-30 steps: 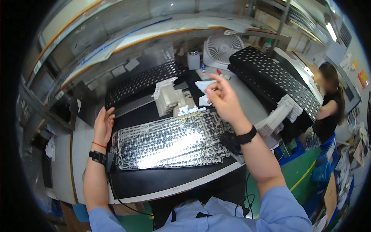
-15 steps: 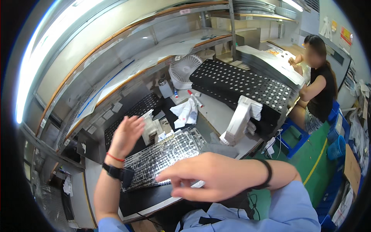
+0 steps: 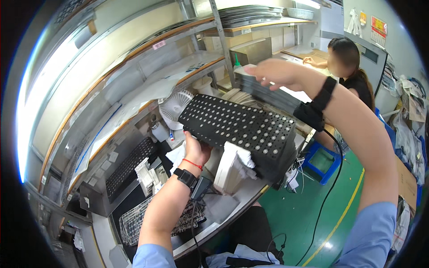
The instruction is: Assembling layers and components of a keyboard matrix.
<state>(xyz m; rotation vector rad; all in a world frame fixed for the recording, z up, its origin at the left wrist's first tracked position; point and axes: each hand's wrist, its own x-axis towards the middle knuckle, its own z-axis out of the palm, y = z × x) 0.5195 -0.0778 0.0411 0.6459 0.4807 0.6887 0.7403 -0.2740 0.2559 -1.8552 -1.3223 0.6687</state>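
Observation:
My left hand (image 3: 197,151) is at the near left edge of a stack of black perforated trays (image 3: 237,123), its thumb stretched up against the side. The other fingers bend under the edge and are partly hidden. Round whitish pieces sit in rows on the top tray. Farther right, my right hand (image 3: 281,73) is raised beside a grey stack of sheets (image 3: 259,91). Its fingers are loosely bent and apart, with nothing visible in them. A wad of white paper or cloth (image 3: 230,167) stands against the front of the black trays.
At the lower left lies a tray of dark and silvery parts (image 3: 134,219); white blocks (image 3: 149,176) stand behind it. A white fan (image 3: 174,107) and bottle (image 3: 158,131) are at the back. A co-worker (image 3: 357,80) sits at right near a blue stool (image 3: 322,163). Shelves (image 3: 134,107) run overhead.
My view has turned right. My left hand has moved from above the parts tray to the edge of the black trays. My right hand has gone from the front up and far right.

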